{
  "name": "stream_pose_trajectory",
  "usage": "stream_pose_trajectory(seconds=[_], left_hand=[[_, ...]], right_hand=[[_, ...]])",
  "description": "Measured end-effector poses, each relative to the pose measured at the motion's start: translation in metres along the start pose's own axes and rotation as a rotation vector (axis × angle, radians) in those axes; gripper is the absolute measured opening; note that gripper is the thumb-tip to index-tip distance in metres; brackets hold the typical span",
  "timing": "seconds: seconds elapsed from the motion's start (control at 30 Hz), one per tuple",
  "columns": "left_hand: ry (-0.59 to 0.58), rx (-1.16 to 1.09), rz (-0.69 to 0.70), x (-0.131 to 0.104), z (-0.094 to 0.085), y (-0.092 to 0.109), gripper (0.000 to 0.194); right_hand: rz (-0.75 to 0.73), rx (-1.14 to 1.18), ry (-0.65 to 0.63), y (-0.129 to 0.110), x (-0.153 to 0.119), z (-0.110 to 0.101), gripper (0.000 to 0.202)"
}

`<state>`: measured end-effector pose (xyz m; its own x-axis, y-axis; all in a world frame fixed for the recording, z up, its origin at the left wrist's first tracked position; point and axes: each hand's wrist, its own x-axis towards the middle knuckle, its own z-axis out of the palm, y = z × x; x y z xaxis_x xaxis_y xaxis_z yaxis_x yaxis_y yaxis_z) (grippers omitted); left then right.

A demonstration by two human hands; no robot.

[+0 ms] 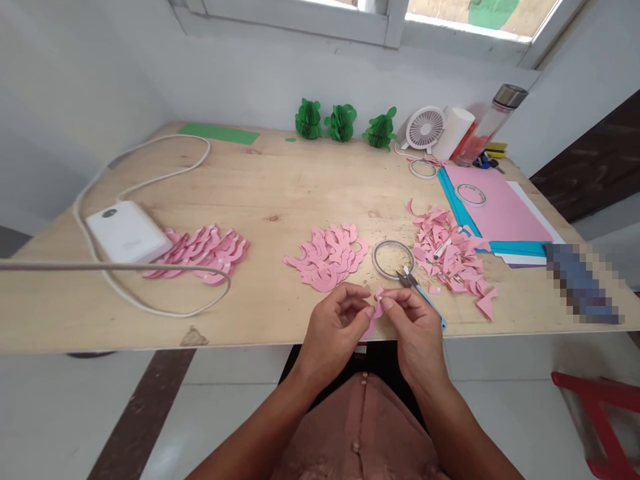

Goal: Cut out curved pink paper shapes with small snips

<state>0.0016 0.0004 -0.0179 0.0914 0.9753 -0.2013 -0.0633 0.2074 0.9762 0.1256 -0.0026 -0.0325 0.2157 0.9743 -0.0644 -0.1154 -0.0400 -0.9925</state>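
Note:
A small pink paper piece [379, 308] is pinched between my two hands, just above the table's front edge. My left hand [345, 320] grips its left side, and my right hand [411, 323] holds its right side between thumb and finger. Just beyond my hands lie a roll of tape [393, 260] and scissors with blue handles [431, 303]. Curved pink cutouts [327, 257] form a pile left of the tape. More pink pieces [205, 253], with small white patches, lie farther left. Pink scraps [453, 257] are heaped on the right.
A white power bank [127, 232] with a looping cable lies on the left. Green paper shapes [341, 123], a small fan [425, 128] and a bottle [487, 127] stand along the back. Coloured sheets [505, 207] lie right. A red stool [600, 407] stands below.

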Motion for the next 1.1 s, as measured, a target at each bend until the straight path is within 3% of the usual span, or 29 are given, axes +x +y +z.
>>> stream_pose_trajectory(seconds=[0.2, 0.43, 1.1], left_hand=[[0.051, -0.087, 0.045, 0.003, 0.011, -0.006, 0.012], [0.053, -0.087, 0.056, 0.004, 0.01, -0.01, 0.01], [0.06, -0.18, -0.12, 0.002, 0.009, 0.003, 0.006]], right_hand=[[-0.004, -0.018, -0.026, 0.002, -0.004, 0.001, 0.007], [-0.083, -0.122, -0.038, 0.003, -0.004, -0.002, 0.006], [-0.134, -0.256, -0.009, 0.004, -0.006, -0.003, 0.006]])
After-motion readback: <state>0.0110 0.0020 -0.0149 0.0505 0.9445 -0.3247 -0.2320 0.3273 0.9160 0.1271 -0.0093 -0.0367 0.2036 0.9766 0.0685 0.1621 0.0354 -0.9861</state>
